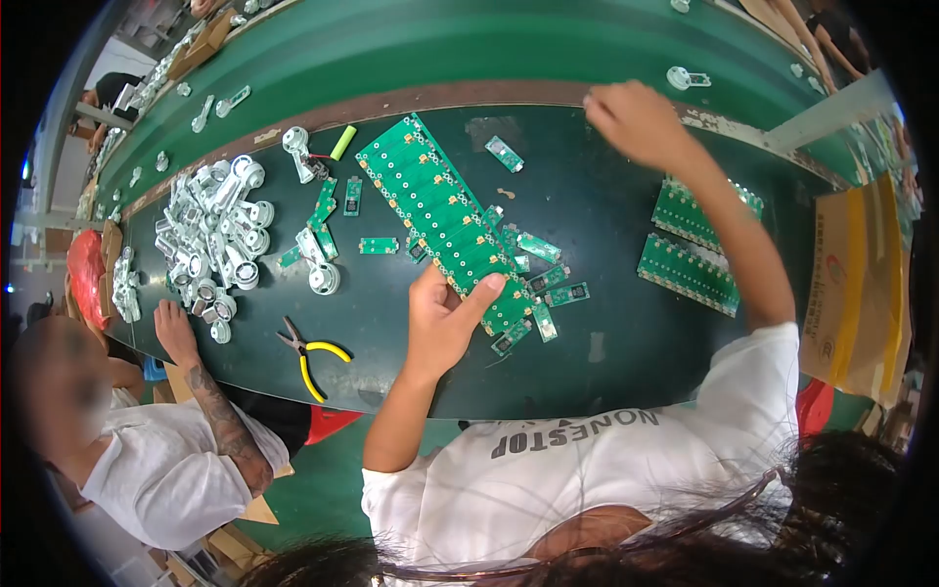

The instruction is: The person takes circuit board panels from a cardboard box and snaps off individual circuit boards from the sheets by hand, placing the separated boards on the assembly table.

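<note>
From where I stand, the worker's left hand (440, 318) has a firm pinch on the near end of a long green circuit panel (440, 210), thumb pressed flat on its face and the other fingers bent in behind. The panel slants over the middle of the dark table (636, 372), its far end leaning left. The right hand (631, 122) is up by the table's far edge, well apart from the panel; its fingers are loosely bent, and I can't tell whether anything small is between them.

Around the panel's near, right side lie loose small boards (567, 294), some partly beneath it, and one single board (505, 154) sits farther off. To the left there's a big heap of white housings (215, 230), a light-green cylinder (343, 143) toward the far side, and yellow-handled pliers (301, 346) near the front edge. On the right rest more green panels (690, 274), with a cardboard box (831, 284) beyond the table's end. At near left, a co-worker's hand (176, 333) is beside the heap.
</note>
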Demonstrator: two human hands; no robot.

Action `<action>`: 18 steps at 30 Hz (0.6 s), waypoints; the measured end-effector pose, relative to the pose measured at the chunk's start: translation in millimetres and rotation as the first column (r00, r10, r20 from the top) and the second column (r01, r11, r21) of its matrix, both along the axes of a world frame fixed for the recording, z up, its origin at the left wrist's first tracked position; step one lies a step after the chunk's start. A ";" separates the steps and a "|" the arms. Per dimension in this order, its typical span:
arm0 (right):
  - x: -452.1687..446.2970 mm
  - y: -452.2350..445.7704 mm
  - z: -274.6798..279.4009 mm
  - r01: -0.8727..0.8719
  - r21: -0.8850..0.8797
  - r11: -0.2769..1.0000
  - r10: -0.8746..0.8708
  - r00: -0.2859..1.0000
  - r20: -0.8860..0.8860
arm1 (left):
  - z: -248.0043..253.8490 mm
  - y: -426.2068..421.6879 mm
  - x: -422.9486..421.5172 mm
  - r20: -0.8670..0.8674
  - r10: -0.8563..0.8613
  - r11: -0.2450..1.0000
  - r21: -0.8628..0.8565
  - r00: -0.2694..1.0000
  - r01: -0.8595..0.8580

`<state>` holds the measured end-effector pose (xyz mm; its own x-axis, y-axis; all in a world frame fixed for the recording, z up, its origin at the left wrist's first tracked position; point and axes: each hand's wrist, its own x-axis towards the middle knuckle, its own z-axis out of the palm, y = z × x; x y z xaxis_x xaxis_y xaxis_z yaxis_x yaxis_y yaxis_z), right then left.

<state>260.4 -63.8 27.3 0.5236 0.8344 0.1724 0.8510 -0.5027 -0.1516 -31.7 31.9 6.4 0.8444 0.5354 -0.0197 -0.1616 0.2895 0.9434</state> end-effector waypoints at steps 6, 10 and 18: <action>73.1 25.6 -9.6 0.102 -0.175 0.979 -0.057 0.968 0.244 | -6.1 2.7 -2.5 -0.030 -0.020 1.000 -0.012 0.999 0.020; 24.7 13.2 -9.4 -0.054 -0.009 0.999 0.054 0.965 0.256 | -5.9 2.8 -1.4 -0.030 -0.026 0.999 -0.038 0.999 0.025; -128.1 -25.0 6.2 -0.425 0.363 0.829 0.559 0.633 -0.536 | -5.3 -7.8 -0.8 -0.068 -0.048 0.990 0.130 0.997 0.057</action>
